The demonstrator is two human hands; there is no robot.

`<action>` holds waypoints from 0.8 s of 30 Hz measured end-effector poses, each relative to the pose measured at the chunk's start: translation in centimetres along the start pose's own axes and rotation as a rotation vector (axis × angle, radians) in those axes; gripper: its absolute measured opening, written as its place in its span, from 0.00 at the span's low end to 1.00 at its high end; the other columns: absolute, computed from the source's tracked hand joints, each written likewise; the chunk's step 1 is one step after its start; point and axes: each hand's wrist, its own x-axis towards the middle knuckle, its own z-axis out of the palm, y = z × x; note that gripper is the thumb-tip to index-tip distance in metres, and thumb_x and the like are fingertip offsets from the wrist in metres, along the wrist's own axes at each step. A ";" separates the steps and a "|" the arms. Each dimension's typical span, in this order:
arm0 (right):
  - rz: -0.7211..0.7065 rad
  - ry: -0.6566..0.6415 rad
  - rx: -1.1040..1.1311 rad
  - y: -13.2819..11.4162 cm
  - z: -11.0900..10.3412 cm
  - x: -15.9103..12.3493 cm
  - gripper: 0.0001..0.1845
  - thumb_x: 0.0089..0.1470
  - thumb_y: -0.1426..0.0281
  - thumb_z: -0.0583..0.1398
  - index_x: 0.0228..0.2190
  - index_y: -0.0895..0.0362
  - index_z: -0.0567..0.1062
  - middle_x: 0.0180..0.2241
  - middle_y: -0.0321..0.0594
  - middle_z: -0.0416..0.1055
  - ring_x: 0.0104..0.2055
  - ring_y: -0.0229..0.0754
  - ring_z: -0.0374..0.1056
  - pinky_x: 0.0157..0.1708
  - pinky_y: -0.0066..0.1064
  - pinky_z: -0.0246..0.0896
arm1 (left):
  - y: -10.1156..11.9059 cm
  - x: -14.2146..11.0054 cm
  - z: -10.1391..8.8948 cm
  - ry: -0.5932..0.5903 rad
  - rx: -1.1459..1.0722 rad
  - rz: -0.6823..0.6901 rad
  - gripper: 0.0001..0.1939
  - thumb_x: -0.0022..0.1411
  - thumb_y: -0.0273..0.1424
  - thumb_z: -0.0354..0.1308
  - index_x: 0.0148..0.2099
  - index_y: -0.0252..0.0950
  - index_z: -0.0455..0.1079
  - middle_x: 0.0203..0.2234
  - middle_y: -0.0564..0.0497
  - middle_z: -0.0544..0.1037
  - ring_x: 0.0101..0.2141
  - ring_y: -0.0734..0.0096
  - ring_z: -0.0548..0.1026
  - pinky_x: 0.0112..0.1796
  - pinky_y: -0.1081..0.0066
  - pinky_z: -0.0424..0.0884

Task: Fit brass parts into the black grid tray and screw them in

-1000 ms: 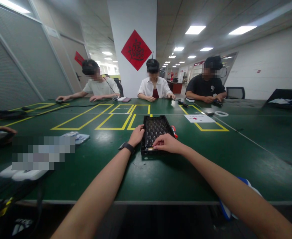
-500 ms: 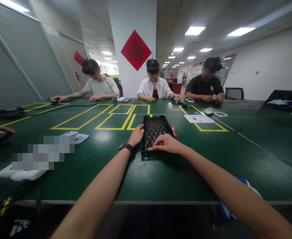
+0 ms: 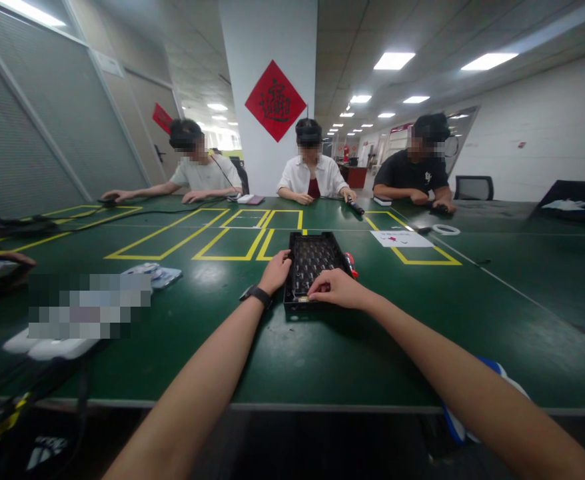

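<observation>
In front of me on the green table lies a black open tray (image 3: 317, 243) with rows of small shiny metallic pieces (image 3: 314, 261) inside. My left hand (image 3: 277, 270) grips the tray's left wall, fingers closed over its rim. My right hand (image 3: 340, 289) reaches over the near right corner with thumb and fingertips pinched together. At those fingertips, by the tray's near wall, is a small yellowish piece (image 3: 302, 299); its exact kind is too small to tell. A red object (image 3: 351, 265) sits against the tray's right side, partly hidden.
A white power strip (image 3: 60, 343), partly blurred out, lies at left beside a plastic packet (image 3: 165, 276). Yellow tape outlines (image 3: 222, 259) mark the table. Farther right are a printed sheet (image 3: 402, 239) and a white ring (image 3: 445, 230). Several people work around the table.
My view has shifted slightly, moving the scene a little to the right. My hands keep nearly the same places at the tray. The yellowish piece by my right fingertips shows brighter.
</observation>
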 end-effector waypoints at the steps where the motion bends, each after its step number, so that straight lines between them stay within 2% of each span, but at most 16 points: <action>1: -0.002 0.004 -0.001 0.1 0.0 0.0 0.14 0.47 0.63 0.61 0.32 0.60 0.79 0.28 0.41 0.74 0.27 0.34 0.63 0.27 0.25 0.55 | 0.0 0.0 0.0 0.002 0.002 0.003 0.23 0.57 0.28 0.43 0.54 0.31 0.64 0.49 0.43 0.71 0.48 0.63 0.68 0.52 0.63 0.63; 8: -0.004 -0.013 -0.018 -0.2 -0.1 0.0 0.14 0.48 0.62 0.61 0.32 0.59 0.80 0.27 0.41 0.73 0.27 0.34 0.62 0.27 0.25 0.55 | 0.1 -0.1 -0.1 0.001 -0.015 -0.001 0.23 0.58 0.28 0.43 0.54 0.29 0.63 0.49 0.42 0.71 0.48 0.63 0.69 0.51 0.63 0.63; 15: -0.043 0.026 -0.023 0.1 0.1 0.1 0.13 0.47 0.63 0.62 0.31 0.59 0.79 0.27 0.40 0.73 0.26 0.33 0.62 0.28 0.25 0.54 | 0.0 0.0 0.0 -0.006 -0.007 -0.009 0.23 0.58 0.28 0.43 0.54 0.29 0.63 0.48 0.42 0.71 0.48 0.64 0.69 0.52 0.63 0.62; 20: -0.020 -0.004 -0.009 0.1 0.1 0.1 0.13 0.48 0.63 0.61 0.31 0.59 0.79 0.27 0.40 0.73 0.26 0.33 0.61 0.27 0.25 0.54 | 0.0 0.1 0.0 -0.005 0.013 -0.003 0.23 0.57 0.29 0.43 0.54 0.29 0.63 0.49 0.42 0.71 0.48 0.63 0.68 0.52 0.63 0.62; 24: -0.017 0.022 -0.010 0.2 0.2 0.1 0.13 0.47 0.64 0.62 0.31 0.60 0.79 0.26 0.40 0.73 0.25 0.33 0.60 0.25 0.25 0.53 | 0.1 0.0 -0.1 -0.006 0.013 -0.001 0.23 0.58 0.28 0.43 0.54 0.30 0.63 0.49 0.42 0.71 0.48 0.63 0.69 0.51 0.63 0.62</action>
